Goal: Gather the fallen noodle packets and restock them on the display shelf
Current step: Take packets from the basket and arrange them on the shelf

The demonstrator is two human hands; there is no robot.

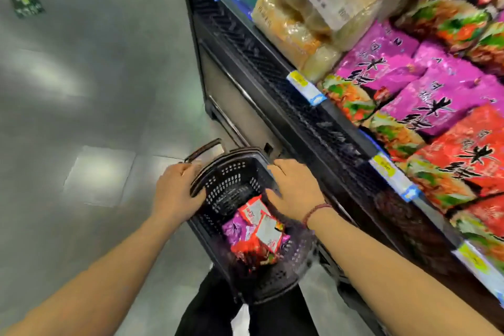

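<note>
Hazard: the shopping basket (241, 152) sits low at 6 o'clock, just beside the front of the display shelf (313, 123), and its load lies heaped toward the near end. A lift from one rim only would likely tip it and spill the contents onto the floor. The left hand (177, 191) clenches the rim on the basket's 9 o'clock side. The right hand (296, 191) lies over the 3 o'clock rim with its back to the camera; whether its fingers grasp anything cannot be told. Hazard: the glossy film wrappers probably slip under a loose pinch, and a hard squeeze would likely crush the brittle contents. Hazard: the shelf rows at 3 o'clock look tightly packed, so a packet pushed in carelessly may dislodge its neighbours. The noodle packets (256, 234) lie inside the basket in a loose, overlapping pile of red and purple pillow bags. Some lie back side up, showing white label panels; the print is blurred.
</note>
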